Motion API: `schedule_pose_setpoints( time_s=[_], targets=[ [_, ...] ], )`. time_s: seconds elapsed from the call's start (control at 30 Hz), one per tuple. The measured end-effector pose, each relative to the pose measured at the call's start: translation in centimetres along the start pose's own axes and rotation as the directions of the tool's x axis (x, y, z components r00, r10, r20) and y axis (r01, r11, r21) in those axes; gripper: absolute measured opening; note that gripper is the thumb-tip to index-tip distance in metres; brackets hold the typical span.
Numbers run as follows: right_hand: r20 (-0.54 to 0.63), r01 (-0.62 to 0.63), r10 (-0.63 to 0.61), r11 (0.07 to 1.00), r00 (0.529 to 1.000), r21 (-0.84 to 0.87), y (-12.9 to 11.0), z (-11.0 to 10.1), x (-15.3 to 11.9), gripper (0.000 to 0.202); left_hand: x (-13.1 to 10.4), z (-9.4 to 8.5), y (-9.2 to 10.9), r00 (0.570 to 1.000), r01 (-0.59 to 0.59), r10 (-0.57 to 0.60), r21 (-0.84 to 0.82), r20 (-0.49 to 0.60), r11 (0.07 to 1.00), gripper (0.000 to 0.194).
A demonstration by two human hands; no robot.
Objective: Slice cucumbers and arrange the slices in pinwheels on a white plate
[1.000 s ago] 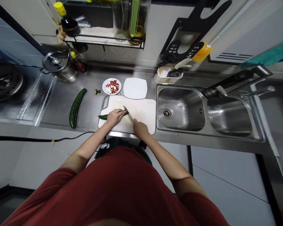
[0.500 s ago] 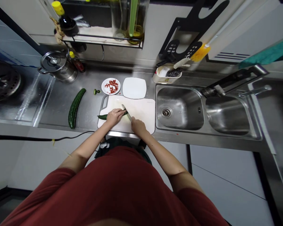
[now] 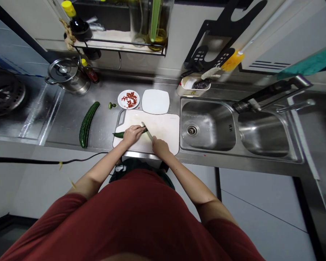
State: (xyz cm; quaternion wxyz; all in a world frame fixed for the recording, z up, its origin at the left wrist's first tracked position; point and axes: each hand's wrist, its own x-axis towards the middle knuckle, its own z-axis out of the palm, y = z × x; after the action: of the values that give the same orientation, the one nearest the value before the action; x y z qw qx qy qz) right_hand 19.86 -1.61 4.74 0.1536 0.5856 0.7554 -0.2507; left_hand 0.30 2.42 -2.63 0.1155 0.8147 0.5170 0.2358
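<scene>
On the white cutting board (image 3: 165,127) lies a green cucumber (image 3: 118,135), its left end sticking out past my left hand (image 3: 133,135). The fingers of that hand are wrapped over the cucumber near its right end. My right hand (image 3: 160,147) grips a knife (image 3: 147,131), whose blade slants up and left across the cucumber's right end, close to my left fingertips. A second, whole cucumber (image 3: 88,125) rests on the steel counter to the left. Small green cut ends (image 3: 111,105) lie above the board's left side.
Behind the board are a plate of chopped red pieces (image 3: 128,99) and a white square plate (image 3: 155,101). A double sink (image 3: 209,123) is on the right. A lidded pot (image 3: 67,76) and a red bottle (image 3: 92,75) stand at back left, below a rack (image 3: 119,45).
The whole view has shifted slightly. Both hands, the knife and the cucumber keep nearly the same places on the board.
</scene>
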Motion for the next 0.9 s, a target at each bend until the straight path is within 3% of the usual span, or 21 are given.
schedule_pose_setpoints(
  time_s=[0.9],
  targets=[
    [-0.027, 0.007, -0.008, 1.0, 1.0, -0.004, -0.2, -0.1, 1.3, 0.027, 0.0, 0.3, -0.1, 1.0, 0.002, -0.002, 0.026, -0.004, 1.0, 0.031]
  ],
)
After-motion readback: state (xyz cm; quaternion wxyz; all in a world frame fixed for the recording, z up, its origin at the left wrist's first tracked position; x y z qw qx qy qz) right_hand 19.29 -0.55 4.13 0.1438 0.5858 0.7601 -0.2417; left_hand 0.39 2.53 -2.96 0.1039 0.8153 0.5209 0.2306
